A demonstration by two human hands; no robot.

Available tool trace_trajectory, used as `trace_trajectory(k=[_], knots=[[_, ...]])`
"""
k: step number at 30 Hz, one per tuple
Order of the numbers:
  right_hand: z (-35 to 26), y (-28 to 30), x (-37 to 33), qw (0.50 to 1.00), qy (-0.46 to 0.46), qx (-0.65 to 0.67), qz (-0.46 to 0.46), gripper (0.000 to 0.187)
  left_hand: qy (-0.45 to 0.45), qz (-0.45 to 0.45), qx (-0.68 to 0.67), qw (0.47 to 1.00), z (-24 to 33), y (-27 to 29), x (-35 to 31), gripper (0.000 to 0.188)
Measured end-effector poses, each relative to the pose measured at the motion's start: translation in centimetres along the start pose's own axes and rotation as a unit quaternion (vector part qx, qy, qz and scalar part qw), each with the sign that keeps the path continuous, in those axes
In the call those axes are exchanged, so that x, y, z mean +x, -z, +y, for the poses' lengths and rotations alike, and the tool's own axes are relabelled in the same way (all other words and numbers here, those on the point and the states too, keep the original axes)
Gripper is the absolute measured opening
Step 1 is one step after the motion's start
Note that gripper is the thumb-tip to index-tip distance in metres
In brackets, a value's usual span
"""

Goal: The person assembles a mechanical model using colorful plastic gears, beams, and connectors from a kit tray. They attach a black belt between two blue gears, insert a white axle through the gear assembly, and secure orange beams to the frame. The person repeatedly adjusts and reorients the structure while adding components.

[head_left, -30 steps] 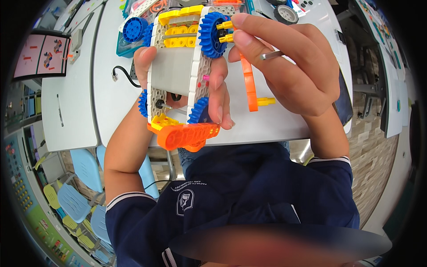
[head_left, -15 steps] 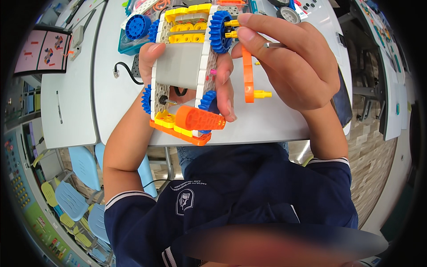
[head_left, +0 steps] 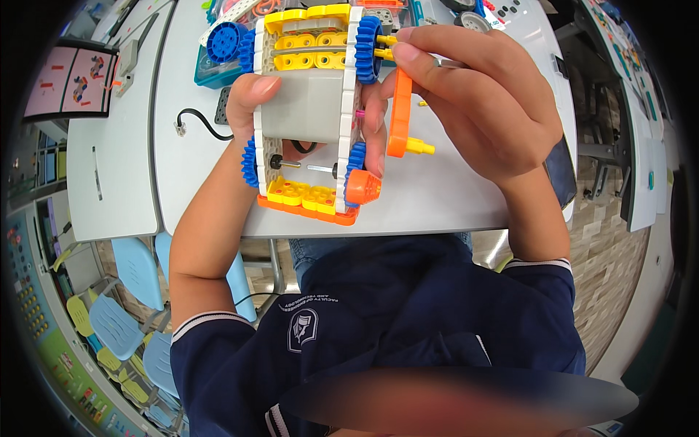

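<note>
My left hand grips a building-kit model by its sides, thumb on the left and fingers behind the right. The model has white perforated side beams, a grey block, yellow cross pieces and blue gears at its corners. An orange beam sticks out by the lower right gear, seen nearly end-on. Closed in a pinch, my right hand has thumb and forefinger on yellow pegs at the upper right blue gear. Below those fingers hangs an orange link with a yellow pin; its top is partly hidden.
Behind the model, a teal parts box stands on the white table, with a blue wheel over it. A black cable lies to the left. At the far left is a screen; a dark flat device lies at the right edge.
The model has turned and shifted slightly right, so its lower orange beam now shows end-on and the inner axles show. The orange link has moved slightly up and left; the pinch remains.
</note>
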State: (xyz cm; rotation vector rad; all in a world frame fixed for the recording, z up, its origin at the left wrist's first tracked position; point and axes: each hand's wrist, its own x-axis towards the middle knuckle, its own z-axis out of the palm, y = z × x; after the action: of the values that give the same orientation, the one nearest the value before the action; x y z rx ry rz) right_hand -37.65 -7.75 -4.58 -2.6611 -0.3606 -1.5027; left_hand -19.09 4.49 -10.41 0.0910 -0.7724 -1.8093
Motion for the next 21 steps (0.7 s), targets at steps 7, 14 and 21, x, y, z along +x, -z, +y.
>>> trace_trajectory(k=[7,14,21], knots=[[0.2,-0.1,-0.1,0.998,0.051,-0.029,0.014,0.020,-0.021,-0.022,-0.042,0.999,0.0,-0.4,0.1,0.080],[-0.5,0.6,0.3,0.999,0.033,-0.039,0.002,0.020,0.017,-0.013,-0.020,1.000,0.1,0.1,0.2,0.081],[0.5,0.5,0.2,0.998,0.058,-0.006,-0.006,0.019,-0.018,-0.022,-0.079,0.996,-0.4,-0.8,-0.2,0.081]])
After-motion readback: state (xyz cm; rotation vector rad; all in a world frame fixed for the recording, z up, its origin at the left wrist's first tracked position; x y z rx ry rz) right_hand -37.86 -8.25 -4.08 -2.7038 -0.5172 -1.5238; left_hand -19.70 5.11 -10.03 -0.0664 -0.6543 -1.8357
